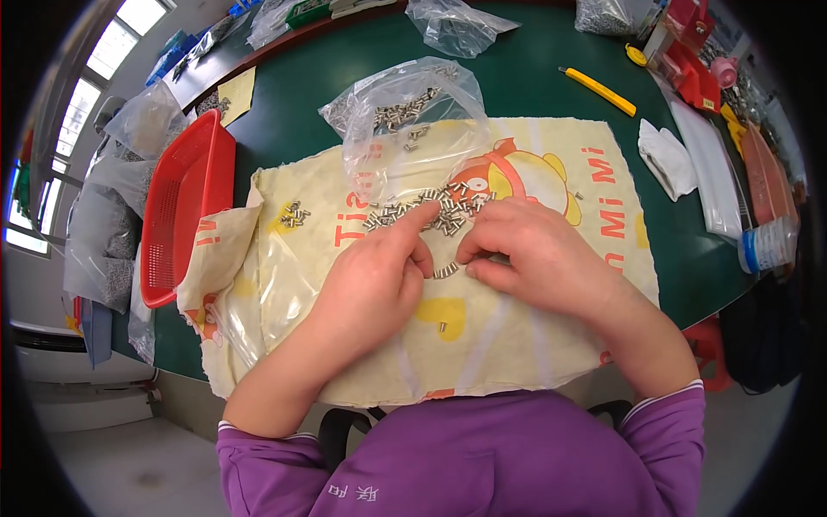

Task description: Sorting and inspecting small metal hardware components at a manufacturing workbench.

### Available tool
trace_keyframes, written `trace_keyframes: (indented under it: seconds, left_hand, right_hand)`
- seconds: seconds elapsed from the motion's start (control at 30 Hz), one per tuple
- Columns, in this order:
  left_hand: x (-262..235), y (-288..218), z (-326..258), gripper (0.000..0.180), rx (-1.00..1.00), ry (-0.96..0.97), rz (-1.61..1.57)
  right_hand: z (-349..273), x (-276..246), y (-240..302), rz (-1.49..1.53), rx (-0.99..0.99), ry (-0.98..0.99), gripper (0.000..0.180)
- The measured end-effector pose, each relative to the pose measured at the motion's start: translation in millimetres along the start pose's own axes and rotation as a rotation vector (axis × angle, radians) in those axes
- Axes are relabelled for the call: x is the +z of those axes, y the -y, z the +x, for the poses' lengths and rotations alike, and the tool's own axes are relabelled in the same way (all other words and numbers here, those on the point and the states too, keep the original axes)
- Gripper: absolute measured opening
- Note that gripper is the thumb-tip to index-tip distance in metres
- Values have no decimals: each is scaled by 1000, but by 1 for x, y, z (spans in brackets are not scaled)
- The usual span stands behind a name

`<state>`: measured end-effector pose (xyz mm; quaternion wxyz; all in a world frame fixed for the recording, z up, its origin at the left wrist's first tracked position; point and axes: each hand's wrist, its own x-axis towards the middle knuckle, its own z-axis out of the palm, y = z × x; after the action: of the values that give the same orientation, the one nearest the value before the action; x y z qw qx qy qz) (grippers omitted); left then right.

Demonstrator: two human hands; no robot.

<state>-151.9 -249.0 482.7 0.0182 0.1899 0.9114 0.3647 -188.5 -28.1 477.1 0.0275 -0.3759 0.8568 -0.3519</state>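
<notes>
Small silver metal cylinders lie in a loose pile (444,215) on a cream printed cloth (551,345). My left hand (375,271) reaches in from the left; its index finger is stretched onto the pile, and its thumb is apart, beside a short row of cylinders (445,270). At that row's right end is my right hand (538,250), fingers curled, with thumb and index tips close together. Whatever sits between those tips is too small to make out. A single cylinder (443,327) lies nearer me, and a small cluster (295,214) lies left of the pile.
Behind the pile, a clear plastic bag (413,112) holds more cylinders. A red plastic basket (220,164) stands at the left, near filled bags (103,233). On the green table (534,77) are a yellow cutter (599,90), a white crumpled cloth (668,159) and a clear jar (769,246).
</notes>
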Motion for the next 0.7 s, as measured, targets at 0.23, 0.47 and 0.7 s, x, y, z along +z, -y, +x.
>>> trace_keyframes:
  seconds: [0.23,0.47,0.7]
  left_hand:
    - [3,-1,-1,59,-10,25,-54]
    - [7,-2,-1,53,35,10,-103]
    - [11,-2,-1,52,18,-22,-221]
  right_hand:
    - [-1,-2,-3,-24,17,-30,6]
    - [0,-3,-4,-7,22,-26,8]
    - [3,1,-8,75,-1,-22,13]
